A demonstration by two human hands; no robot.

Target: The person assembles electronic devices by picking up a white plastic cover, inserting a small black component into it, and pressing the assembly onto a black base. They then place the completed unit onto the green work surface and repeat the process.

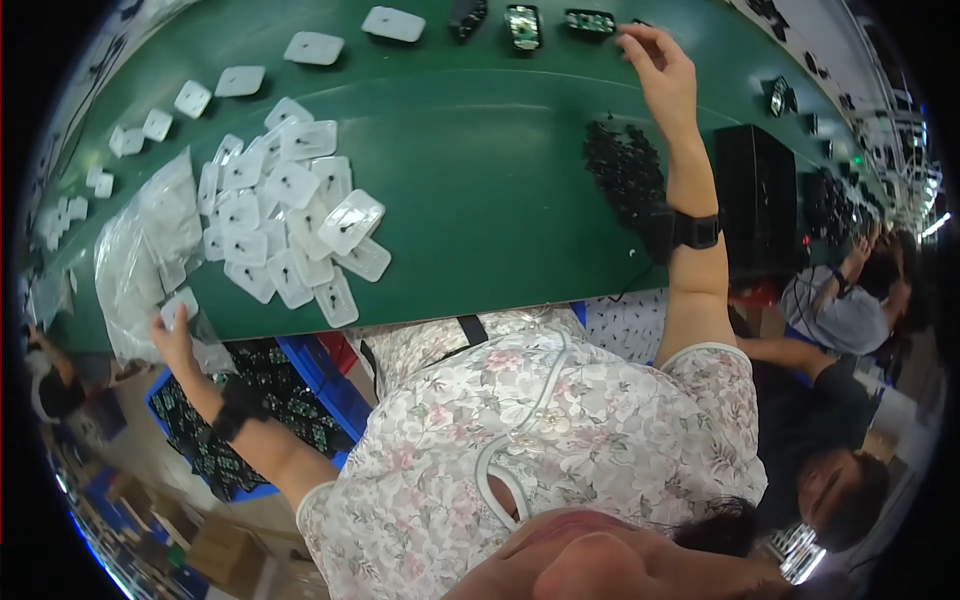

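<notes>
On the left, my left hand (175, 340) grips a small white plastic cover (181, 304) beside a clear plastic bag (145, 240) of pale pieces. My right hand (668, 80) reaches to the far side of the green table, fingers drawn together; whatever is between them is too small to make out. Just left of its fingertips lies a black housing with a green circuit board (590, 22). Another such housing (523, 28) and a dark piece (467, 18) stand further left. A heap of white covers with small black parts on them (290, 185) lies right of the bag.
White covers (314, 47) form a curved row along the table (470, 180). A pile of small black parts (625, 165) and a black box (755, 195) sit near my right arm. Below the table edge, a blue crate (330, 385) holds circuit boards (235, 420). Other people (840, 310) sit at right.
</notes>
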